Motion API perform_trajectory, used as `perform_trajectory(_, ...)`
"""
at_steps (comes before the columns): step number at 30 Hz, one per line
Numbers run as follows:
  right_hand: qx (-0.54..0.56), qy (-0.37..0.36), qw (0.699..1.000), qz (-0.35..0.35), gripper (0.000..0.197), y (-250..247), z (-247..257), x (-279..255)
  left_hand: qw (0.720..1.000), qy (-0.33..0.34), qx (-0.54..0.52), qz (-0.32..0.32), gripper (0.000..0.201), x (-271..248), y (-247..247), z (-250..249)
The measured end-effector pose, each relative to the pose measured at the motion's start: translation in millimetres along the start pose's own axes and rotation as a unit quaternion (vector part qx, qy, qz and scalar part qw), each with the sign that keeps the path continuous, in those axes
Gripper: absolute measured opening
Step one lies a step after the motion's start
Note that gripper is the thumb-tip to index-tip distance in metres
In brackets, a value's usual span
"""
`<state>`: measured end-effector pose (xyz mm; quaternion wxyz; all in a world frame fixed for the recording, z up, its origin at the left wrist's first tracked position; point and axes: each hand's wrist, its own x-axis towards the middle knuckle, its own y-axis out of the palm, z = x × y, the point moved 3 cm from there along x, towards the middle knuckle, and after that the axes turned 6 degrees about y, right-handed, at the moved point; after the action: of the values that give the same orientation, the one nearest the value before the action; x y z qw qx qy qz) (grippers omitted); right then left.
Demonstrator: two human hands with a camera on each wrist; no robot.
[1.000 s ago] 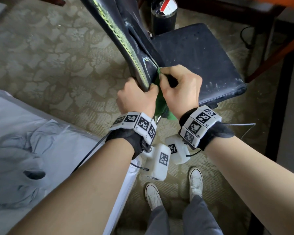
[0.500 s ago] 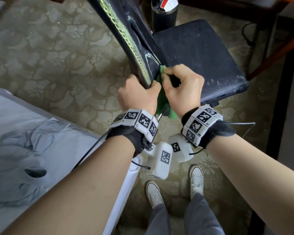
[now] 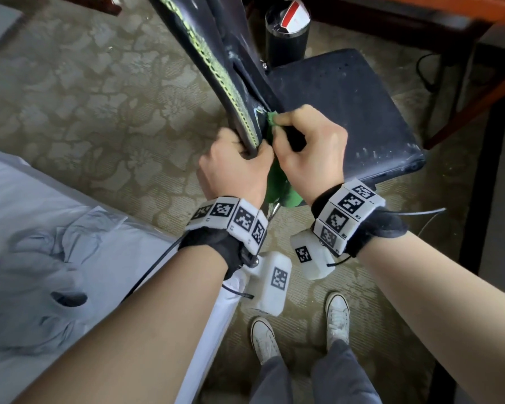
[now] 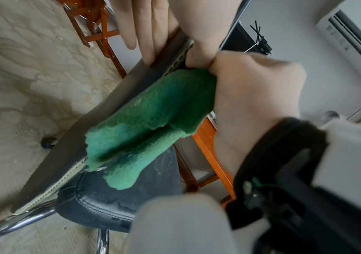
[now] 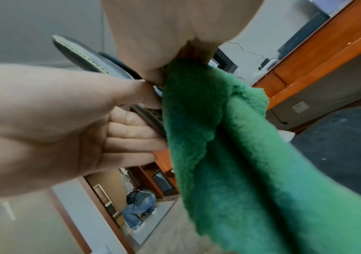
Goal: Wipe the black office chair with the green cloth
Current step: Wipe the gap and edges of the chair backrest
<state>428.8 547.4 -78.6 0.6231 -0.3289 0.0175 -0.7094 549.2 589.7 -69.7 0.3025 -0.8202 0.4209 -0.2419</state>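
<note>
backrest edge of the black office chair (image 3: 347, 112) being wiped with the green cloth (image 3: 277, 182), both hands at the near end of the rim.

the chair is standing just beyond the feet, backrest (image 3: 216, 62) leaning toward the viewer. the left hand (image 3: 233, 167) is being kept clenched round the stitched rim, steadying it. the cloth is being pinched in the curled fingers of the right hand (image 3: 312, 150) and pressed to the rim's right face, the rest hanging down between the wrists. judged best done with the rim being braced firmly while the bunched cloth is being drawn along the seam, with fresh folds being turned in. compared with a second ago, the right hand is being worked slightly further up the rim; the left grip is being held unchanged.
</note>
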Motion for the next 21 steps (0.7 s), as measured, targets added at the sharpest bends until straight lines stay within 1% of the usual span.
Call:
perform_trajectory(4,-0.02,0.036,0.999,0.012,0.011,-0.4,-11.1,-2.9,1.0,-0.004,0.002,0.006,0.025,-1.6,-1.8,-4.6)
perform_trajectory(6,-0.015,0.019,1.0,0.009,0.012,-1.4,-1.4,1.2,1.0,-0.006,0.016,0.013,0.025,-0.7,-1.9,-5.3)
perform_trajectory(10,0.008,-0.057,0.998,0.009,0.014,-2.5,24.5,11.7,0.999,-0.014,0.023,0.033,0.021,0.4,-1.3,-2.1)
perform_trajectory(12,0.006,-0.052,0.999,0.012,0.014,-3.4,23.3,12.1,0.999,-0.015,0.022,0.037,0.02,-0.3,-1.6,-2.2)
perform_trajectory(16,-0.007,-0.006,0.999,0.035,0.015,-7.1,6.7,8.5,0.999,-0.005,0.019,0.033,0.023,-0.6,-2.6,-5.1)
perform_trajectory(18,-0.013,-0.013,0.999,0.041,0.017,-7.9,9.4,10.2,0.999,-0.007,0.021,0.032,0.022,-0.1,-2.5,-6.2)
perform_trajectory(21,-0.002,-0.05,0.998,0.04,0.016,-7.4,19.1,14.2,0.999,-0.006,0.026,0.026,0.021,0.5,-2.3,-5.7)
